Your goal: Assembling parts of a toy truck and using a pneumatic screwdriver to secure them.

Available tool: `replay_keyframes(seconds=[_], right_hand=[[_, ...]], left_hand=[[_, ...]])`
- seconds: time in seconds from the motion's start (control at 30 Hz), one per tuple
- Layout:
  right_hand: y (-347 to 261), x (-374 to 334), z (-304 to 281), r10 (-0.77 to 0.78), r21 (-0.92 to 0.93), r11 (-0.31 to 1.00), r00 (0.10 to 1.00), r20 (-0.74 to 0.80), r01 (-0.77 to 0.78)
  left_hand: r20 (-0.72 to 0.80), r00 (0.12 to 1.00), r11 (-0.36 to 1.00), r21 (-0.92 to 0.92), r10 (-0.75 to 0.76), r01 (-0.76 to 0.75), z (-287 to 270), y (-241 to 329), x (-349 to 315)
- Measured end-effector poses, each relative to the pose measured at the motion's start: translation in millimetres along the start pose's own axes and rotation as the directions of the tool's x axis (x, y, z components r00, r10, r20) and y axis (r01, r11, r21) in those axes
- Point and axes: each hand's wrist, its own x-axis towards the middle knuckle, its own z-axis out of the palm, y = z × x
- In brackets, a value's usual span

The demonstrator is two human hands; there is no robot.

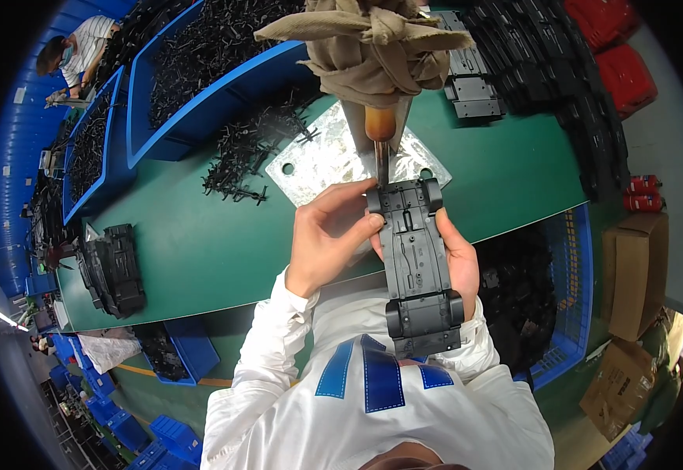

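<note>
I hold a black toy car chassis [416, 258] upside down in front of my chest, its wheels at both ends. My right hand [460, 262] cradles it from underneath and along its right side. My left hand [329, 235] grips its upper left corner with thumb and fingers. The chassis front end touches the metal tip of a fixed tool [381, 149] with a brown wooden handle, wrapped above in tan cloth [373, 47]. A shiny metal plate [322, 160] lies on the green table [200, 243] under the tool.
Loose black plastic parts [251, 153] lie left of the plate. Blue bins [200, 78] of black parts line the far left. Stacked black chassis [545, 70] sit at the right, a black car body [114, 270] at the left. Another person [79, 55] works at far left.
</note>
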Motion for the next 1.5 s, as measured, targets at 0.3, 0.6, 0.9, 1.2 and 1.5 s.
replay_keyframes(seconds=[0.3,0.6,0.9,1.2,1.5], right_hand=[[-0.7,-0.4,-0.2,-0.001,-0.027,1.000,1.000,0.013,0.001],[-0.7,-0.3,-0.5,-0.002,-0.012,1.000,0.999,0.032,0.003],[-1.6,0.5,-1.7,0.005,-0.020,1.000,1.000,0.016,-0.005],[0.5,0.2,3.5,-0.025,-0.045,0.999,1.000,-0.014,0.024],[-0.7,-0.5,1.2,-0.008,-0.042,0.999,1.000,-0.007,0.008]], left_hand=[[0.004,1.000,1.000,0.005,0.006,-0.006,0.0,1.0,0.2],[0.006,1.000,1.000,-0.005,0.007,-0.007,-0.1,1.4,0.2],[0.002,1.000,1.000,0.009,0.011,-0.011,-0.2,1.0,0.1],[-0.001,1.000,1.000,0.022,0.019,-0.019,-0.8,-0.4,0.5],[-0.005,1.000,1.000,0.008,0.004,-0.004,-0.8,-0.3,0.0]])
